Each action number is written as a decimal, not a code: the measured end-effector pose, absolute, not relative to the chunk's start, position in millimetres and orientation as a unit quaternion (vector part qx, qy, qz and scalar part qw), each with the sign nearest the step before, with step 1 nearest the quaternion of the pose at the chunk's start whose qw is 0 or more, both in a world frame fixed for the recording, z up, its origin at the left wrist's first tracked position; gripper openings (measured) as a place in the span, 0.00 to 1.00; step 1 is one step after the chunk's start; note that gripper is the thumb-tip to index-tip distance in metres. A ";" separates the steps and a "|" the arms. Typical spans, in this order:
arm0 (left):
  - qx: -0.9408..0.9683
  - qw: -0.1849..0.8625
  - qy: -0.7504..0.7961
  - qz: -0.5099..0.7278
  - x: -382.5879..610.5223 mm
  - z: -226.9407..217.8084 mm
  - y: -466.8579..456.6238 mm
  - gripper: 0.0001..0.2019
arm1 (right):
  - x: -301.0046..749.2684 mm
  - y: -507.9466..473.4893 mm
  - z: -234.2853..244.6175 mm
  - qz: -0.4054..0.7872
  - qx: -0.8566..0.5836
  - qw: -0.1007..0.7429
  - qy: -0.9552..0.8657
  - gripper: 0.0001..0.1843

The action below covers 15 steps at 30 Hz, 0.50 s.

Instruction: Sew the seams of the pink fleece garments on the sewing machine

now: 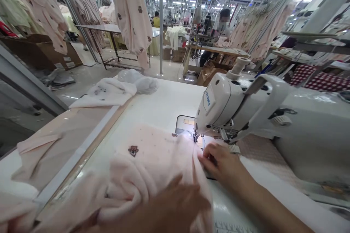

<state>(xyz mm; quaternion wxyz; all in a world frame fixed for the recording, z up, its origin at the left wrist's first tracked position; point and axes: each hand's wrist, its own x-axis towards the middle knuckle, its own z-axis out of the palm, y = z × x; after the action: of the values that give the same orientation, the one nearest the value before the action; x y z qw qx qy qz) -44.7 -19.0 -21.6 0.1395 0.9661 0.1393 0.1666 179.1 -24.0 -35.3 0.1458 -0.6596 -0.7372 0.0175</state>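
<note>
A pale pink fleece garment piece (161, 149) with small brown bear motifs lies bunched on the white sewing table. Its far edge runs under the presser foot (195, 137) of a white JUKI sewing machine (218, 105), where a lamp lights the needle area. Close to the foot, my right hand (218, 158) pinches the fabric's right-hand edge between thumb and fingers. Nearer to me, my left hand (180, 198) rests over the fleece; motion blur smears its fingers, so their grip is unclear.
White fleece (106, 91) and a clear plastic bag (139, 82) lie at the table's far left. Pink pieces (41, 149) are spread along the left side. Pink garments (131, 11) hang beyond the table. Two other people are farther back among machines.
</note>
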 end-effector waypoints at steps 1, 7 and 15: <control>0.961 0.153 0.144 0.180 -34.7 -18.2 -6.6 0.11 | 184.3 -23.4 -35.6 0.013 -0.654 0.154 -0.740 0.09; 0.972 0.094 0.160 0.147 -12.2 -36.9 49.7 0.17 | 197.5 -38.3 -25.8 -0.088 -0.632 0.214 -0.740 0.11; 0.959 0.141 0.197 0.145 -15.9 -34.9 34.6 0.16 | 170.7 -46.1 -25.7 -0.085 -0.611 0.224 -0.755 0.12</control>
<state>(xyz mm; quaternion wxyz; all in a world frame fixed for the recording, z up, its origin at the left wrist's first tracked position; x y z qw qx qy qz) -15.9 34.6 -34.9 0.1411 0.9592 0.1971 0.1453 170.7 -46.1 -25.7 0.2239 -0.6110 -0.7545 -0.0851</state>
